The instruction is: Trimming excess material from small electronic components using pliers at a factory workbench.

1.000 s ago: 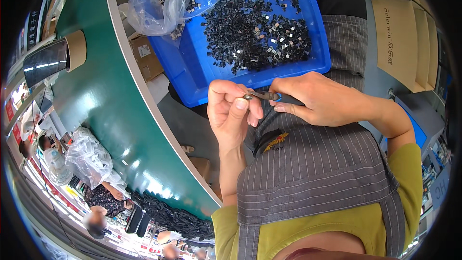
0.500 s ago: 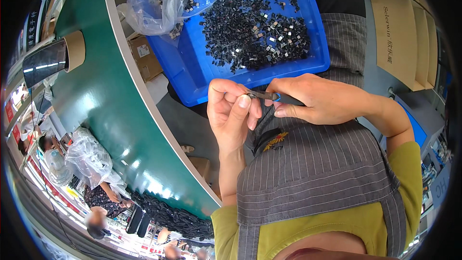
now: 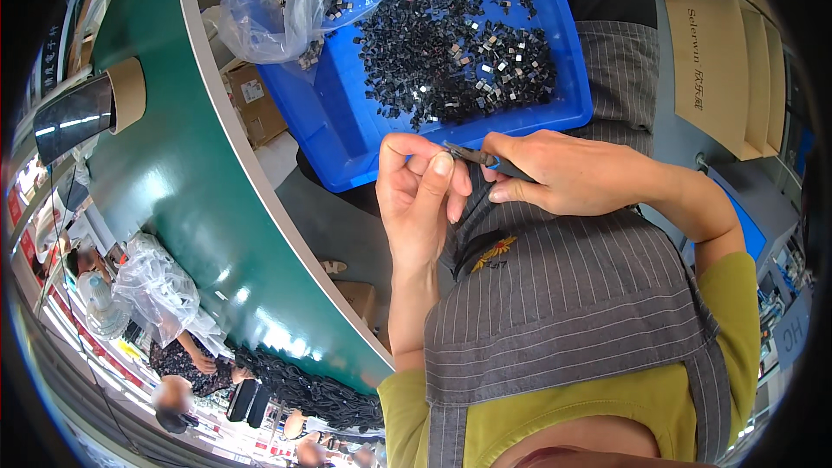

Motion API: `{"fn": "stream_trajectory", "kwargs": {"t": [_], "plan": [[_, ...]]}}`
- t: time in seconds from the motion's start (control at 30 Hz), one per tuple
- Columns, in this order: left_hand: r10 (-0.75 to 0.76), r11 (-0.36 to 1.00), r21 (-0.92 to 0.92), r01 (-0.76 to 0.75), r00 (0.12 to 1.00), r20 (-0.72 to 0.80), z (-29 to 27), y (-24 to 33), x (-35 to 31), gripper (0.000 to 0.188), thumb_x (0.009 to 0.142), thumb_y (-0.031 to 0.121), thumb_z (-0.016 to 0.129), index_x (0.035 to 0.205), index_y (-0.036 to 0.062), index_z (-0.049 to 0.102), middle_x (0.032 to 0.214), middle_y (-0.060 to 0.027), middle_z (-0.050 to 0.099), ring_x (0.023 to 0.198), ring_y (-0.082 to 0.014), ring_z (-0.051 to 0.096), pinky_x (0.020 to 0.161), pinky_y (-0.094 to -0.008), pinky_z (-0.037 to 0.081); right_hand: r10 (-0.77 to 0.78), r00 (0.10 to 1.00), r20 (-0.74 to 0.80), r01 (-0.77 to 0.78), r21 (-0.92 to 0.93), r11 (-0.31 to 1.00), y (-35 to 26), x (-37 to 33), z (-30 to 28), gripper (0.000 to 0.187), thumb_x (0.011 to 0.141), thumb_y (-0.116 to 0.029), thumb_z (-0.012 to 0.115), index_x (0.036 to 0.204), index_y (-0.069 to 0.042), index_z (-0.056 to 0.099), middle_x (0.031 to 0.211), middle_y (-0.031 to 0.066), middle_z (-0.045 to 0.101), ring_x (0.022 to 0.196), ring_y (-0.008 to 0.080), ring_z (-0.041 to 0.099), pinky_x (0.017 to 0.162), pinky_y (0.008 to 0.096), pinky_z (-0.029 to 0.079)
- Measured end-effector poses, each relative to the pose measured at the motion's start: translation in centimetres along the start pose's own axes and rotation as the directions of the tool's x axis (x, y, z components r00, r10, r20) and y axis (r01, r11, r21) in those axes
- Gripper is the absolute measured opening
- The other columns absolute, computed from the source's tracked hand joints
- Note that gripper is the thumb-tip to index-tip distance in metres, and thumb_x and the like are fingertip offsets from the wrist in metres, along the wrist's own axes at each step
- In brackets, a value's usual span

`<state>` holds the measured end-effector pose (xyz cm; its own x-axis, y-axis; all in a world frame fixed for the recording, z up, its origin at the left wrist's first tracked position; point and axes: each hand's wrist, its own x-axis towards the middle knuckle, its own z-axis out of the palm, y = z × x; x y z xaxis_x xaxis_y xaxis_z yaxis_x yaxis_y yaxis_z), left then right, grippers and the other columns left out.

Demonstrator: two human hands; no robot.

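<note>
My right hand (image 3: 568, 175) is wrapped round a pair of small cutting pliers (image 3: 513, 170) with black and blue handles. Their dark jaws point left and meet the fingertips of my left hand (image 3: 414, 195). That hand pinches a tiny dark part between thumb and forefinger; the fingertips mostly hide it, so I cannot make out its kind. Just beyond both hands rests a blue plastic tray (image 3: 342, 152). A spread pile of small black pieces (image 3: 412, 56), some with shiny metal faces, lies in it.
Clear plastic bags (image 3: 264, 13) with more pieces overlap the tray's far left. A green table (image 3: 165, 156) curves along the left, bearing a roll of dark film (image 3: 87, 108), plastic bags and black cords (image 3: 303, 390). Cardboard boxes (image 3: 719, 74) stand at right. A co-worker (image 3: 195, 355) sits beyond the table.
The pliers' jaws have shifted slightly up and left against my left fingertips, and their handles tilt a little more. The view has moved slightly. Both grips stay the same.
</note>
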<state>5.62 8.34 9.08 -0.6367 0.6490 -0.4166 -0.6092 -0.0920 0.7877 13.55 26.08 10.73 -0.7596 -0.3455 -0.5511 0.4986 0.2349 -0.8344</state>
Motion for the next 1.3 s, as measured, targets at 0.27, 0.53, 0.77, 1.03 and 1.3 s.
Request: {"fn": "stream_trajectory", "kwargs": {"t": [0.27,0.53,0.77,1.03,1.3], "plan": [[-0.032,0.920,0.392,0.026,0.999,0.009,-0.1,-0.3,-0.6,0.010,0.095,0.009,0.052,0.101,0.0022,0.050,0.074,-0.0053,0.061,0.056,-0.0078,0.054,0.047,-0.0194,0.038,0.082,0.996,-0.038,-0.081,0.041,0.996,-0.4,-0.9,0.0,0.032,0.094,-0.027,0.052,0.102,0.003,0.048,0.089,0.0199,0.064,0.088,0.0371,0.061,0.075,0.0435,0.045],[0.312,0.664,0.659,-0.354,0.932,0.187,-1.3,-1.5,-1.0,0.006,0.089,0.001,0.057,0.094,-0.0004,0.054,0.074,-0.0037,0.057,0.060,-0.0058,0.049,0.050,-0.0201,0.037,0.111,0.993,0.041,-0.115,0.119,0.986,-0.8,-1.8,0.0,0.033,0.095,-0.029,0.050,0.101,0.003,0.050,0.083,0.0182,0.064,0.085,0.0334,0.062,0.073,0.0412,0.046],[0.096,0.896,0.404,-0.185,0.968,0.231,-1.0,-0.7,-0.6,0.010,0.094,0.011,0.053,0.089,0.0033,0.048,0.072,-0.0028,0.050,0.058,-0.0068,0.041,0.051,-0.0208,0.033,-0.028,0.996,-0.081,0.024,-0.055,0.998,0.6,-2.1,0.8,0.030,0.094,-0.029,0.053,0.104,-0.001,0.049,0.075,0.0152,0.063,0.079,0.0309,0.065,0.071,0.0393,0.047],[0.310,0.619,0.661,-0.424,0.905,0.290,-0.1,-0.1,-1.1,0.012,0.085,0.004,0.064,0.083,0.0011,0.053,0.068,-0.0052,0.053,0.054,-0.0107,0.046,0.048,-0.0258,0.037,0.026,1.000,-0.003,-0.026,0.023,0.999,-0.3,-2.6,0.1,0.031,0.093,-0.029,0.053,0.105,-0.001,0.049,0.078,0.0171,0.063,0.082,0.0358,0.062,0.071,0.0430,0.046],[0.442,0.454,0.637,-0.623,0.779,0.445,-0.6,0.7,-0.1,0.009,0.084,0.001,0.063,0.085,-0.0011,0.054,0.068,-0.0083,0.056,0.056,-0.0157,0.050,0.050,-0.0275,0.040,-0.118,0.989,-0.094,0.106,-0.128,0.986,0.5,-3.1,0.7,0.031,0.093,-0.027,0.053,0.105,0.002,0.050,0.075,0.0201,0.060,0.075,0.0400,0.058,0.067,0.0467,0.043]]}}
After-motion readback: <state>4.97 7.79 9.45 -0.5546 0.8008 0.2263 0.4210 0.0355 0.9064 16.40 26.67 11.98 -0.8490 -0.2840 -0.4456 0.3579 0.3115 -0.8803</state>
